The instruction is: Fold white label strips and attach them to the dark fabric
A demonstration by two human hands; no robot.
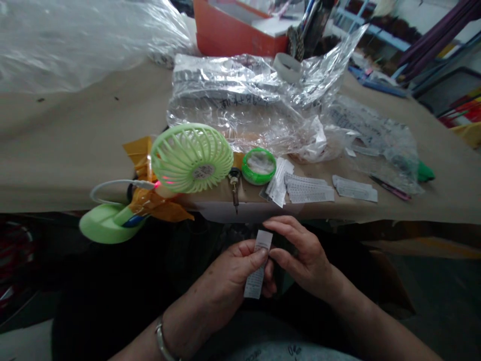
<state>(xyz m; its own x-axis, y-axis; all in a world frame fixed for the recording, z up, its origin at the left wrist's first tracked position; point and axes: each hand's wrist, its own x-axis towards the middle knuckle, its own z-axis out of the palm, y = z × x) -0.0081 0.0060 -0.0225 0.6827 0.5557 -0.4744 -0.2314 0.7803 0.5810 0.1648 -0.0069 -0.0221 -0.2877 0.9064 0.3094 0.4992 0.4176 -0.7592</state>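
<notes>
Below the table edge, my left hand [240, 265] pinches a narrow white printed paper strip [254, 283] between thumb and fingers. The strip stands nearly upright, its middle covered by the thumb. Close beside it on the right is my right hand [300, 250], thumb and fingers apart, with the thumb tip near the strip's edge. Whether that thumb touches the strip I cannot tell. On the table just beyond lie fanned stacks of similar strips [310, 189], a loose pile [280, 183] to their left and a smaller stack [355, 189] to their right.
A green fan [192, 158] with a white cable stands at the table's front edge. Next to it are a small pointed tool [235, 188] and a round green container [259, 166]. Plastic bags [240, 110], a tape roll [287, 67] and an orange box [236, 32] lie behind.
</notes>
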